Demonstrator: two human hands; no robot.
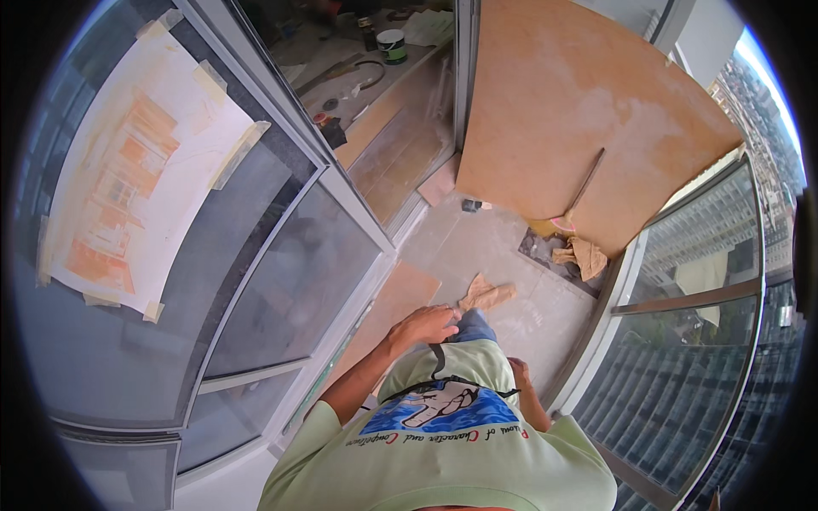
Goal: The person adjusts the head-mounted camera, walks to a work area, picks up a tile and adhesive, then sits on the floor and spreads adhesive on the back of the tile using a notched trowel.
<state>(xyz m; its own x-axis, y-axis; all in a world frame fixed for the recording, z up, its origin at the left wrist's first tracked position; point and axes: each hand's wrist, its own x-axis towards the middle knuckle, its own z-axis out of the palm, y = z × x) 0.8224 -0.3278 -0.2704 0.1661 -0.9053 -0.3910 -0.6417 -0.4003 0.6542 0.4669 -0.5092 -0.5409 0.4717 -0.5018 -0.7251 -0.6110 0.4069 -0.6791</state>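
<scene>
My left hand point(424, 325) is in front of my waist, above my jeans point(474, 327). Its fingers are loosely bent and a little apart, and I see nothing held in them. A dark strap point(439, 361) hangs over my pale green shirt point(443, 460) just below that hand. At my right side hangs my right hand point(518, 373), partly covered by the shirt, with its fingers not clear to see. Past my feet, a crumpled tan cloth point(487, 293) lies on the dusty tiled floor point(464, 243).
Tan plywood point(562, 102) leans at the far end, with a broom point(584, 189) against it and a crumpled cloth point(584, 257) below. Glass panels point(290, 281) line the left, one bearing a taped painting point(136, 179). A windowed railing point(690, 341) runs along the right.
</scene>
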